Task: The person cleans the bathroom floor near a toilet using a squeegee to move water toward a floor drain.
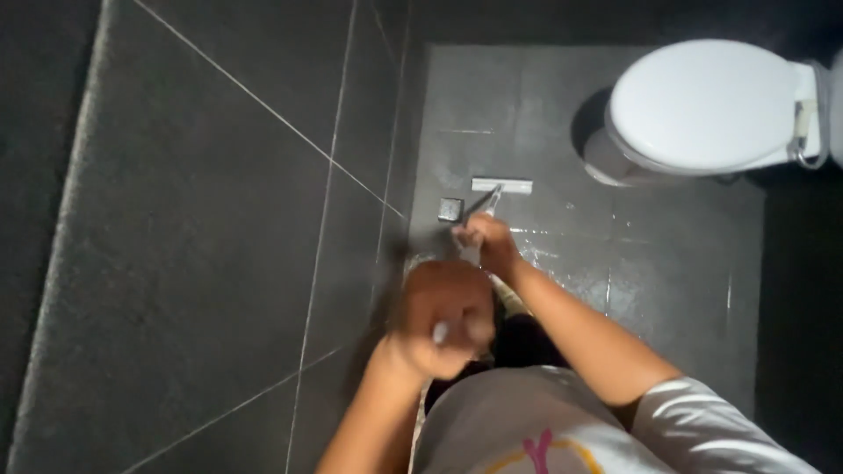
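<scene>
My left hand (439,323) is a closed fist around the top end of a long pale handle, close under the camera. Lower down the same handle, my right hand (488,240) grips the shaft. The handle leads to a floor squeegee, whose white blade (501,185) lies flat on the wet dark floor tiles (562,114). A small square metal floor drain (450,210) sits just left of the blade. Most of the shaft is hidden between my hands.
A white toilet (711,105) with its lid down stands at the upper right, and a hose fitting hangs at its right side. A dark tiled wall (219,219) with pale grout lines fills the left. Water glistens on the floor right of my hands.
</scene>
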